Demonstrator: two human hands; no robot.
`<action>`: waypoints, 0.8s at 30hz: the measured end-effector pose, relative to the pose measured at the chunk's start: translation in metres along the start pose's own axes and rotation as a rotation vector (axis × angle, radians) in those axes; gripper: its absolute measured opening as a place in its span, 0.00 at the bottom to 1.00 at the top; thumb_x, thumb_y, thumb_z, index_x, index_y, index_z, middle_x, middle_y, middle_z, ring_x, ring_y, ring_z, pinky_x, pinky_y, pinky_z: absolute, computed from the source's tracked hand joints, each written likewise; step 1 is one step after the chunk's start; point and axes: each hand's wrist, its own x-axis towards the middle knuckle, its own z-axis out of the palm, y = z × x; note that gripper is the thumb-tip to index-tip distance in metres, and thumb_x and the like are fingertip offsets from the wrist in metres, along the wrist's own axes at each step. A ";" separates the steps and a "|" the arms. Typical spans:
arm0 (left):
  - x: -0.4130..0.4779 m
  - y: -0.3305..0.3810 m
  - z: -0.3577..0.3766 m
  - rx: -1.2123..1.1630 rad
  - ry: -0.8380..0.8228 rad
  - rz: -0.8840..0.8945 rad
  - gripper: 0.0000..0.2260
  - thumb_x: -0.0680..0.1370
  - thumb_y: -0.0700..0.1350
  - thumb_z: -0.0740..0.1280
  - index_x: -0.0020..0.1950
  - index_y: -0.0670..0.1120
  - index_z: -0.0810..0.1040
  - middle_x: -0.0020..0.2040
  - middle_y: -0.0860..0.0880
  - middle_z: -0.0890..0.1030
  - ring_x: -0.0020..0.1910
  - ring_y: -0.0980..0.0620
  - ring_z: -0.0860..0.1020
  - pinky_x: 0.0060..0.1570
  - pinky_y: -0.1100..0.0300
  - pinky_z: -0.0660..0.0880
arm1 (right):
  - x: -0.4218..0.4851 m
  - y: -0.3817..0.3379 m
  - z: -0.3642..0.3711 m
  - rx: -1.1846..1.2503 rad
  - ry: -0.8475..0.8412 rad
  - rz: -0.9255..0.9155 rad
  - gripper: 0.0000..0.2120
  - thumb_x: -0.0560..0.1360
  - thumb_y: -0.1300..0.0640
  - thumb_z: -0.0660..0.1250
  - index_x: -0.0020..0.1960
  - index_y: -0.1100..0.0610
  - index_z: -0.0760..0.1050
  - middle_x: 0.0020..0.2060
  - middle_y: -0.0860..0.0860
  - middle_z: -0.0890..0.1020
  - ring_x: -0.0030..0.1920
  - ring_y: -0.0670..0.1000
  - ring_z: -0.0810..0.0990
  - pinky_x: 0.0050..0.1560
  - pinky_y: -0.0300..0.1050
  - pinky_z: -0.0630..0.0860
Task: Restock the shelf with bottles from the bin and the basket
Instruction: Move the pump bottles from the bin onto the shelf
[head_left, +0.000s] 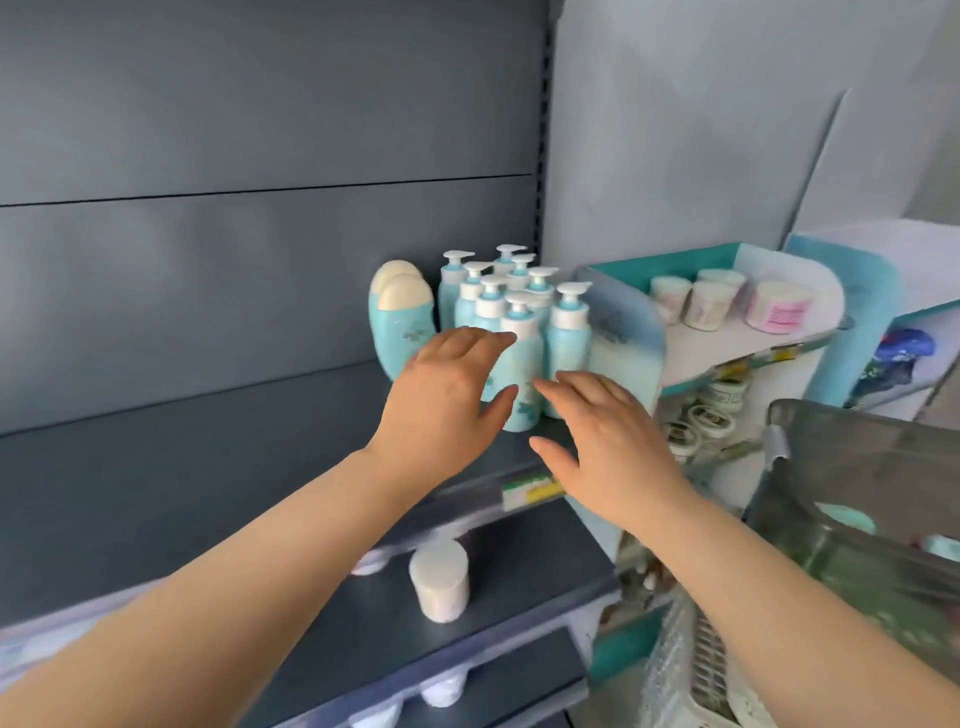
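Turquoise plastic pump bottles (519, 312) with white dispenser heads stand in a tight cluster at the right end of the dark grey metal shelf (208, 493). Two turquoise flip-cap bottles with cream lids (402, 317) stand just to their left. Part of the restock looks done, but most of that shelf is bare to the left, and you likely have more to fetch. The translucent grey plastic bin (810, 493) at your right shows teal shapes inside. The white lattice plastic basket (685, 665) sits low beside it, its contents too blurred to tell.

Your left hand (447, 400) is spread, fingers fairly straight, at the left flank of the front bottle (527, 364); you cannot tell from this view whether it touches. Your right hand (613, 447) is spread too, just in front and to the right of that bottle, holding nothing. The bottles are upright, pump nozzles turned rightward, each body carrying a darker teal motif.
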 end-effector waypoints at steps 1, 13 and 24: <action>0.001 0.019 0.008 0.002 -0.014 0.017 0.21 0.74 0.50 0.64 0.65 0.45 0.75 0.58 0.46 0.79 0.59 0.42 0.76 0.55 0.48 0.76 | -0.014 0.016 -0.009 -0.014 -0.003 0.021 0.26 0.70 0.46 0.65 0.65 0.57 0.73 0.58 0.55 0.78 0.58 0.59 0.77 0.59 0.54 0.74; -0.001 0.220 0.138 -0.182 -0.202 0.068 0.19 0.75 0.47 0.67 0.66 0.45 0.74 0.59 0.44 0.78 0.57 0.40 0.76 0.54 0.51 0.74 | -0.184 0.199 -0.090 -0.136 -0.156 0.320 0.27 0.76 0.47 0.63 0.73 0.52 0.64 0.68 0.52 0.70 0.68 0.55 0.67 0.69 0.49 0.62; 0.047 0.287 0.267 -0.298 -0.392 0.110 0.21 0.78 0.50 0.63 0.70 0.49 0.68 0.64 0.48 0.75 0.62 0.46 0.73 0.59 0.54 0.72 | -0.257 0.336 -0.093 -0.080 -0.163 0.683 0.25 0.75 0.51 0.66 0.71 0.53 0.67 0.66 0.50 0.72 0.65 0.54 0.70 0.62 0.49 0.68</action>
